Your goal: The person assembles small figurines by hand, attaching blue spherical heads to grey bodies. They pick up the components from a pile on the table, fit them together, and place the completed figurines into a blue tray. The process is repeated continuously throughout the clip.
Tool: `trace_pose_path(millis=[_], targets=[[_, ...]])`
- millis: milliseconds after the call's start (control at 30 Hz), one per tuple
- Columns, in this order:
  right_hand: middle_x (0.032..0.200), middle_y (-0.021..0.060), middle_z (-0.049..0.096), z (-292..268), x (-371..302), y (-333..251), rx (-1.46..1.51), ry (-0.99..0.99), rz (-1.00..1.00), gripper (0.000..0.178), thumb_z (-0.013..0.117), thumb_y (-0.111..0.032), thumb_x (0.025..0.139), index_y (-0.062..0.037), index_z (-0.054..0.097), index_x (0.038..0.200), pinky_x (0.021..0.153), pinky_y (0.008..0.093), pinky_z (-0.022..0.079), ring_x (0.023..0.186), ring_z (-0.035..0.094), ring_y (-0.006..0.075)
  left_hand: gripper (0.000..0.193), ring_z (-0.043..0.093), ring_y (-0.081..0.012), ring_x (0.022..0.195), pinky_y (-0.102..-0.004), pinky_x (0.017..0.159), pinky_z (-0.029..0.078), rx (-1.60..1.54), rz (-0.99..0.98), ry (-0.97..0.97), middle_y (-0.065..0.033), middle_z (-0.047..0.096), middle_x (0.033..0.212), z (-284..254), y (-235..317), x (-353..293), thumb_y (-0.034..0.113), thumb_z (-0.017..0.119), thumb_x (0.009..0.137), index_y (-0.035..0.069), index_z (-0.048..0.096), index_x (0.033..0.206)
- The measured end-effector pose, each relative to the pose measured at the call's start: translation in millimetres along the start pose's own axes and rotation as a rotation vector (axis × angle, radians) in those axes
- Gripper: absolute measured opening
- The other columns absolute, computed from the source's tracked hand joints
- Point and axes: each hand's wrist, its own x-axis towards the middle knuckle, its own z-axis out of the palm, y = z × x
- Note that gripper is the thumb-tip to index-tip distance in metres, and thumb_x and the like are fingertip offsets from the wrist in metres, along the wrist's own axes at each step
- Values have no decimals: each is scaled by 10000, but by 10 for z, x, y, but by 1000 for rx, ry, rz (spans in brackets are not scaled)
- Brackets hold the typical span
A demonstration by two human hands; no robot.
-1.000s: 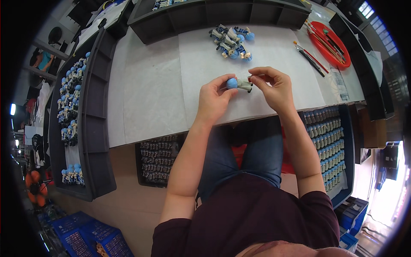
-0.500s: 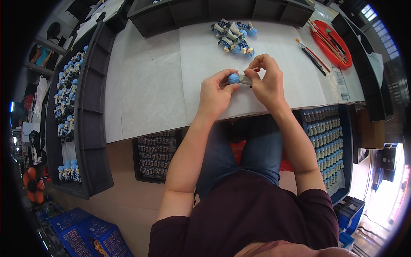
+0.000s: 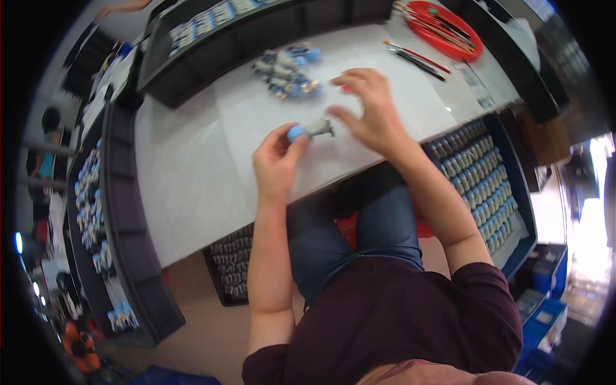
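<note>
A small figurine with blue hair and a pale grey body [image 3: 316, 128] is pinched at its head by my left hand [image 3: 276, 160], over the white-covered table [image 3: 186, 167]. Its dark feet point to the right. My right hand [image 3: 372, 109] is lifted just right of the figurine, thumb and fingers apart and not touching it. A small red bit [image 3: 346, 88] shows by its fingertips; blur hides what it is. Beyond both hands lies a loose pile of similar blue-haired figurines [image 3: 285, 70].
A red oval tray [image 3: 478, 48] of brushes is at the far right, with loose brushes [image 3: 420, 61] beside it. Dark crates of figurines stand at the left [image 3: 128, 212] and the back [image 3: 256, 27]. A blue crate [image 3: 527, 218] with rows of figurines is below the table's right edge.
My right hand has let go of the figurine and opened away from it. My left hand still holds it by the head. The whole view has turned and shifted.
</note>
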Motion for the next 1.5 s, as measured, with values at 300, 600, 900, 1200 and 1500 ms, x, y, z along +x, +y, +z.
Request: trace_pose_path(millis=[300, 600, 900, 1200, 1500], targets=[[789, 97, 584, -336, -725, -119, 315, -10, -6, 293, 618, -124, 731, -43, 534, 1000, 698, 357, 453, 796, 555, 281, 393, 565, -170, 799, -265, 692, 458, 241, 89, -190, -114, 594, 895, -138, -104, -48, 314, 512, 895, -55, 545, 1024], [1057, 115, 533, -2463, -2433, 706, 1063, 618, 1021, 466, 495, -197, 869, -11, 363, 1276, 712, 317, 474, 903, 556, 196, 303, 552, -141, 846, -221, 721, 422, 416, 68, -114, -104, 605, 937, 119, -16, -87, 246, 490, 912, -21, 553, 1041], [1099, 171, 521, -4080, -4466, 2177, -833, 377, 1388, 333, 648, -208, 756, -99, 586, 1065, 881, 351, 431, 1027, 534, 309, 267, 519, -74, 791, -182, 675, 373, 536, 28, 1, -52, 612, 929, 196, -33, -81, 245, 497, 909, 23, 562, 1042], [1236, 162, 445, -4094, -4976, 2878, -829, 82, 1716, 341, 562, -278, 831, -151, 559, 1147, 954, 417, 372, 1147, 434, 330, 233, 501, -62, 764, -167, 637, 365, 550, 36, -8, -43, 608, 934, 180, -68, -72, 208, 494, 911, 27, 559, 1043], [1074, 168, 588, -4127, -5371, 3074, -915, -162, 1571, 336, 443, -371, 862, -168, 635, 1047, 958, 512, 270, 1075, 509, 334, 239, 497, -68, 750, -171, 636, 381, 558, 51, -12, -60, 608, 944, 188, -90, -41, 183, 492, 911, -2, 551, 1050]])
